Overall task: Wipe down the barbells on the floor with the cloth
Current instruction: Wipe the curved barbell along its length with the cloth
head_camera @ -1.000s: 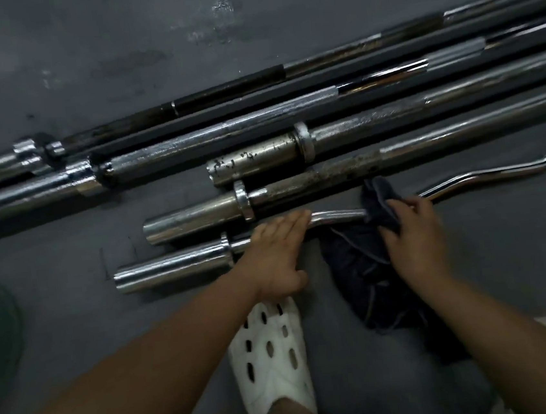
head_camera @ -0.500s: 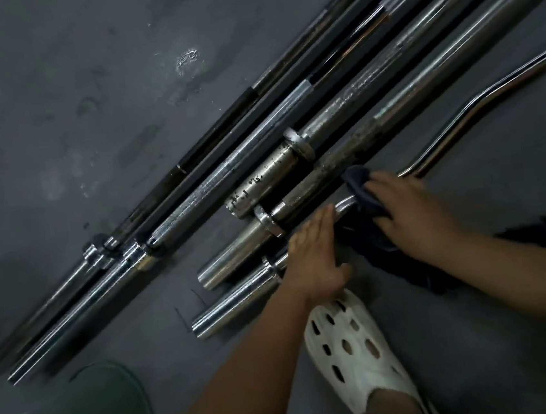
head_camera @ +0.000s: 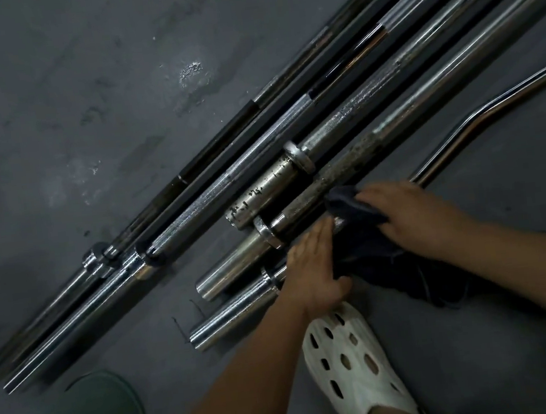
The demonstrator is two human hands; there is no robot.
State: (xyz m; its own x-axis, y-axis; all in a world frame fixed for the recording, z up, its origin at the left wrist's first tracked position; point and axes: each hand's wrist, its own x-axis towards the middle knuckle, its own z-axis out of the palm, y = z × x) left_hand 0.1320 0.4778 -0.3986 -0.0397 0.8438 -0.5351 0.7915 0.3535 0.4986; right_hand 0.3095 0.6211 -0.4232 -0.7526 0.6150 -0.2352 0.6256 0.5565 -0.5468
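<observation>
the right hand (head_camera: 414, 217) is clutching the cloth (head_camera: 365, 252) on the near curved barbell (head_camera: 235, 312) while the left hand (head_camera: 312, 270), unclenched, is pressing it flat.

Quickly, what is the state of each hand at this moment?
Left hand: open, straight fingers resting on the curved bar.
Right hand: closed on the dark cloth, holding it against the same bar.

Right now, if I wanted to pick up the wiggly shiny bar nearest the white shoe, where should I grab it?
Probably the thin angled stretch of the bent chrome curl bar, past the right hand holding the dark cloth. Come from above on the white shoe side: grey floor shows there, while a rusty straight barbell lies along the far side.
</observation>
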